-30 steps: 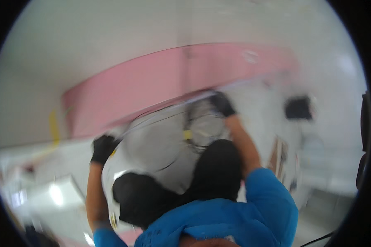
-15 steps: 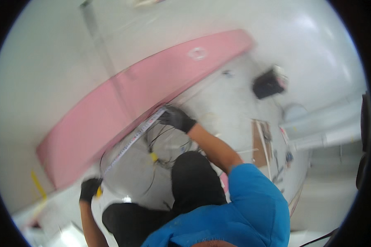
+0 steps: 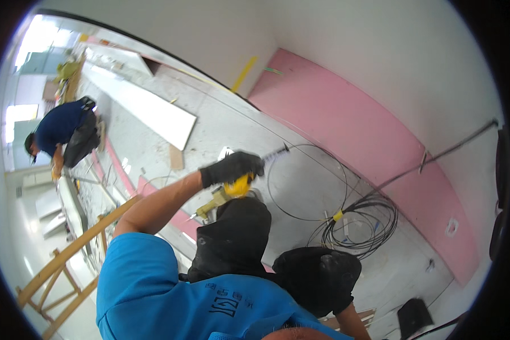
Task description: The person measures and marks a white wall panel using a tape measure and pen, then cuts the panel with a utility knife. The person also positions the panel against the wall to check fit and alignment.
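My left hand point(image 3: 232, 169), in a black glove, is closed around a yellow tape measure point(image 3: 241, 186) above my left knee. A short length of its white blade point(image 3: 275, 154) sticks out to the right, with a dark hook at the end. Beside that knee lies a yellowish-green power tool point(image 3: 211, 205) with a pointed tip. My right hand point(image 3: 342, 304), also gloved, is low beside my right knee, which hides its fingers. A coil of black cable point(image 3: 386, 224), tied with yellow tape, rests on the floor in front of me.
A pink board point(image 3: 368, 122) runs along the wall base. Long white panels point(image 3: 147, 107) and scraps lie at the left. A wooden frame point(image 3: 68, 263) stands at lower left; farther off, a person in dark blue point(image 3: 68, 124) bends over. A black bin point(image 3: 413, 317) is at lower right.
My view has swung left. The tape blade, stretched between both hands along the pink board before, is now mostly drawn in; my right hand has let go of it and dropped beside my knee.
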A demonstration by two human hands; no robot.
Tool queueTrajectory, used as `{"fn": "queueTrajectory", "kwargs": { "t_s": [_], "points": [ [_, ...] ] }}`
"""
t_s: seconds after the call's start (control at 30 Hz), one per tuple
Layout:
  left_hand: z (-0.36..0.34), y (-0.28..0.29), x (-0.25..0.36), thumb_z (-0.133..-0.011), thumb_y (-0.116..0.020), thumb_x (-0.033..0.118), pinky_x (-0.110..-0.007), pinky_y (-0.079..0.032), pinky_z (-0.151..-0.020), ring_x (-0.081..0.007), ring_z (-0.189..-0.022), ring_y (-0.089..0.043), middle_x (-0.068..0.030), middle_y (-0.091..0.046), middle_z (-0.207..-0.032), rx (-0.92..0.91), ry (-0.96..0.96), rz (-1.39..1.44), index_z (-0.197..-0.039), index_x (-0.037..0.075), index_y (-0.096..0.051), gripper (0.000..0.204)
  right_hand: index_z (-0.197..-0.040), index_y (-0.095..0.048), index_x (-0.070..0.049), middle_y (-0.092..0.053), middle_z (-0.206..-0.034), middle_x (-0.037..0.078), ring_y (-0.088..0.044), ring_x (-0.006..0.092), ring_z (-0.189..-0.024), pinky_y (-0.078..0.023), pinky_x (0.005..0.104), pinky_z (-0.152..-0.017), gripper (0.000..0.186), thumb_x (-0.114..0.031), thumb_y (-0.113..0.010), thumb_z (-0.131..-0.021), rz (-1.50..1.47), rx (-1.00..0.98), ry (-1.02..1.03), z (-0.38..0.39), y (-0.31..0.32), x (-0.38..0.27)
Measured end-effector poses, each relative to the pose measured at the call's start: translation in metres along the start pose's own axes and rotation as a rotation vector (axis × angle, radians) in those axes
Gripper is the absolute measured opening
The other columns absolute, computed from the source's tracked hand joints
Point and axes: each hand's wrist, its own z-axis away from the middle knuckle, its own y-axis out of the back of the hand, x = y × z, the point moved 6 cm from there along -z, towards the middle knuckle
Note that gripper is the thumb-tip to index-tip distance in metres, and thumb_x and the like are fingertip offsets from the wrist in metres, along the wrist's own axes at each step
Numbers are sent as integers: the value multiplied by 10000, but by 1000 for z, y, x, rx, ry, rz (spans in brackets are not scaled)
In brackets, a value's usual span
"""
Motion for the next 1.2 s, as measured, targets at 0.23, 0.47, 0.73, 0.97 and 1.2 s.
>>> {"fn": "queueTrajectory", "kwargs": {
  "t_s": [0.23, 0.47, 0.73, 0.97, 1.2],
  "points": [
    [120, -105, 34, -892, -569, 248, -361, -513, -694, -261, -781, -630, -81, -661, -866, 245, -522, -728, -921, 109, -676, 178, -955, -628, -64, -641, -924, 141, -615, 331, -880, -481, 435, -753, 228, -264, -567, -863, 113, -175, -59, 30, -34, 43],
    [148, -93, 30, -887, -576, 394, -381, -511, -738, -301, -861, -631, -81, -673, -905, 385, -39, -464, -945, 154, -679, 268, -773, -614, -100, -622, -749, 117, -616, 304, -719, -476, 432, -609, 259, -336, -550, -857, 318, -290, -109, 32, -48, 43],
    [180, -78, -24, -932, -425, 381, -387, -467, -881, -292, -1038, -585, -90, -621, -1113, 435, 152, -422, -1052, 150, -631, 332, -863, -652, -97, -649, -815, 108, -637, 319, -734, -504, 424, -628, 284, -331, -497, -903, 269, -433, 110, 2, -19, -69],
    [300, -24, -31, -922, -476, 330, -392, -472, -837, -290, -927, -634, -156, -674, -988, 1022, 154, 559, -1025, 57, -668, 349, -926, -637, -82, -647, -901, 133, -631, 341, -797, -507, 421, -677, 246, -254, -462, -936, 282, -593, 286, -104, 96, -200],
    [411, 60, -31, -919, -500, 285, -331, -482, -654, -187, -675, -620, -92, -663, -732, 1372, 158, 809, -766, 49, -669, 328, -919, -638, -72, -645, -864, 179, -633, 355, -786, -498, 445, -675, 217, -238, -499, -916, 370, -554, 384, -241, 160, -246]
  ]
}}
